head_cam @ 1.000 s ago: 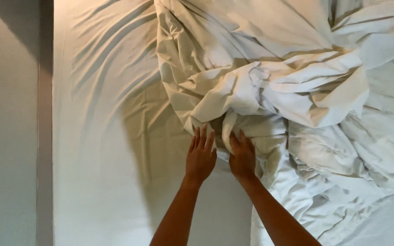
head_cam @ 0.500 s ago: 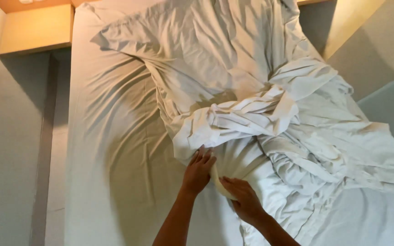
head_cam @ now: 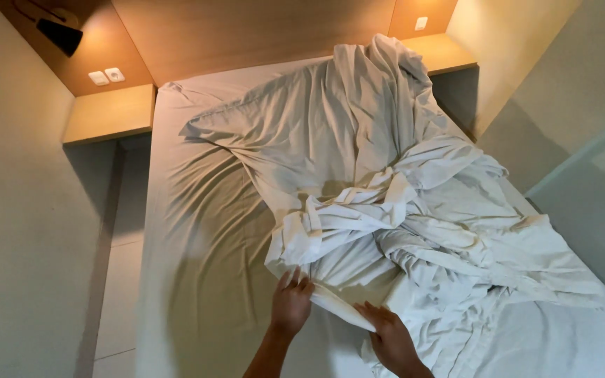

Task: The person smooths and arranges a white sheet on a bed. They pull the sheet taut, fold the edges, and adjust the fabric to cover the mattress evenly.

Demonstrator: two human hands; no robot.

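1. Lying heaped across the centre and right of the frame on one bed [head_cam: 197, 294]: one crumpled white sheet [head_cam: 386, 210].
2. Pinching a folded edge of that sheet at lower centre: two hands, left hand [head_cam: 292, 302] and right hand [head_cam: 390, 336], fingers closed on cloth.
3. Flanking the headboard: two wooden shelves [head_cam: 110, 112].
4. Being cut off by the bottom edge: both forearms.

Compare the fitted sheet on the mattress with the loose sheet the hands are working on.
The fitted sheet lies flat and stretched over the mattress, with only shallow creases; the loose sheet is heaped, twisted and deeply folded. The fitted sheet is bare on the bed's left side; the loose sheet covers the middle and right, reaching the headboard. Neither hand grips the fitted sheet; the left hand and right hand hold an edge of the loose sheet. Both are plain white fabric.
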